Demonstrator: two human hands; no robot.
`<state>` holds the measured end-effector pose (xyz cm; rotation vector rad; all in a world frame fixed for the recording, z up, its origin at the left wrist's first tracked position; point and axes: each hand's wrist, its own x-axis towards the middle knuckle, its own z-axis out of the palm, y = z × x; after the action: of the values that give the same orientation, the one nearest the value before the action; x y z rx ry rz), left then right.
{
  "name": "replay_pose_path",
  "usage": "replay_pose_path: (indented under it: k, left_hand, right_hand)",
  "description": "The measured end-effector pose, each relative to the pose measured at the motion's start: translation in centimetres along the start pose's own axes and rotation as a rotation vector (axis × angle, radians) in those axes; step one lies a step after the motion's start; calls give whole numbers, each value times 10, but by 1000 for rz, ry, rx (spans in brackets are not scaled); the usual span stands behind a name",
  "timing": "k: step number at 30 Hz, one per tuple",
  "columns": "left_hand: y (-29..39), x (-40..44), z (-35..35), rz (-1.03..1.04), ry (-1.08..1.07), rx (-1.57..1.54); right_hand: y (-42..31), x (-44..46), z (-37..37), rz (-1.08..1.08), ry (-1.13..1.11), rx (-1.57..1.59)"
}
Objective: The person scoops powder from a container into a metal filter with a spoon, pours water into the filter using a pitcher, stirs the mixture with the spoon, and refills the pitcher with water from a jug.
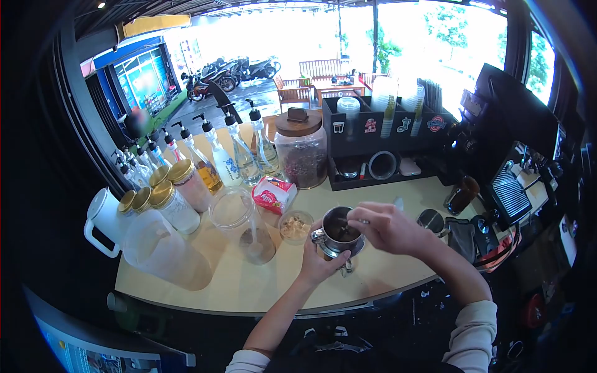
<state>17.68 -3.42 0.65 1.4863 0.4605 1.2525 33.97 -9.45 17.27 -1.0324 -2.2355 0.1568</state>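
Observation:
My left hand grips a metal cup with a side handle and a saucer-like flange around its base; dark contents show inside. Another metal handle pokes out below the flange, but what it belongs to is mostly hidden. Over the cup's mouth, my right hand is pinched on a thin metal spoon that dips into the cup, its lower end out of sight. Just left of the cup sits a small clear bowl with light-brown pieces in it.
A pink-and-white packet, a clear plastic jug, a lidded tumbler and gold-lidded jars stand left. Pump bottles, a wooden-lidded jar and a black cup organizer line the back. A coffee machine is right.

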Motion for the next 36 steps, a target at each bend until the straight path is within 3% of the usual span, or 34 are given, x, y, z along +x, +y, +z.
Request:
replay_pose_path:
  k: [17, 25, 29, 36]
  left_hand:
    - [-1, -1, 1, 55, 16, 58]
    - [4, 0, 2, 32, 21, 59]
    - [1, -1, 0, 53, 17, 147]
    - [-1, 0, 0, 55, 16, 101]
  right_hand:
    - [12, -4, 5, -143, 26, -18]
    - [11, -5, 9, 16, 62, 4]
    - [-1, -5, 9, -68, 61, -31]
    - [3, -4, 7, -8, 46, 67]
